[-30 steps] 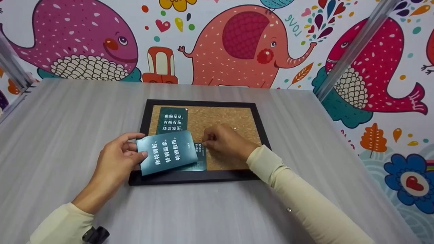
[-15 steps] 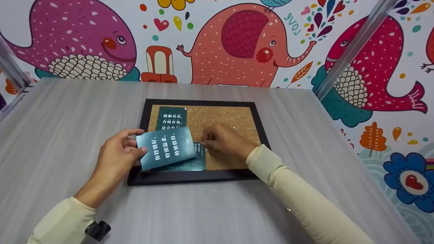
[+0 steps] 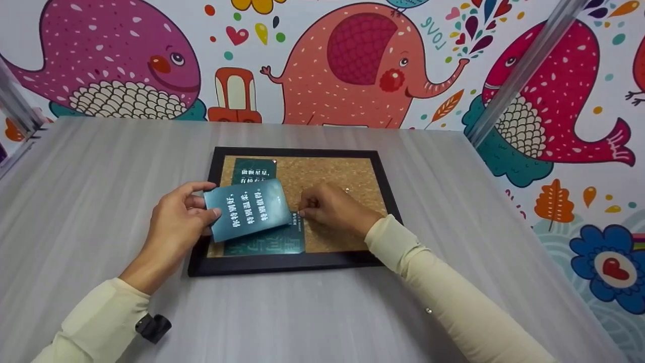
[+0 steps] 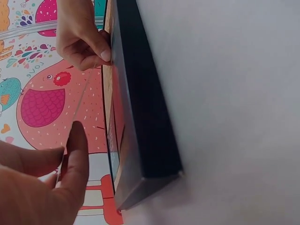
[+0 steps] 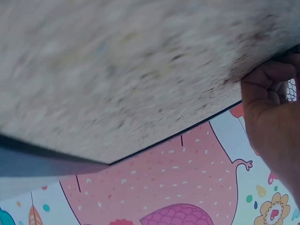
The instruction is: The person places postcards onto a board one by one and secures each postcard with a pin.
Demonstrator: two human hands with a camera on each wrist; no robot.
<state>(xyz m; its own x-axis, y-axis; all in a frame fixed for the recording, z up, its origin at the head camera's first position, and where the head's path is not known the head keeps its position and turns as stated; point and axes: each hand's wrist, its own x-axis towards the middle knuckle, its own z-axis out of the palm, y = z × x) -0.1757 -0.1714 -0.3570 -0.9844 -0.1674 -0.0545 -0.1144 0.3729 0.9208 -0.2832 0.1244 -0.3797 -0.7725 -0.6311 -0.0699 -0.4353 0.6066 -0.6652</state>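
Left hand point(image 3: 179, 217) pinches teal card point(image 3: 247, 209) by left edge, thumb on printed face; card tilted over cork board point(image 3: 327, 169), hiding parts of upper card point(image 3: 258, 165) and lower card point(image 3: 269, 240). I judge it light, thin, bendy, slick, easily creased; I'd grip edge only. Right hand point(image 3: 335, 209) has thumb and fingers pressed together at lower card's corner; can't tell what's between them. Right wrist view cuts that hand off.

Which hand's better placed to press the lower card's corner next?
Probably the right hand: it's at a corner of the lower green card on the corkboard; the left hand holds the raised card.
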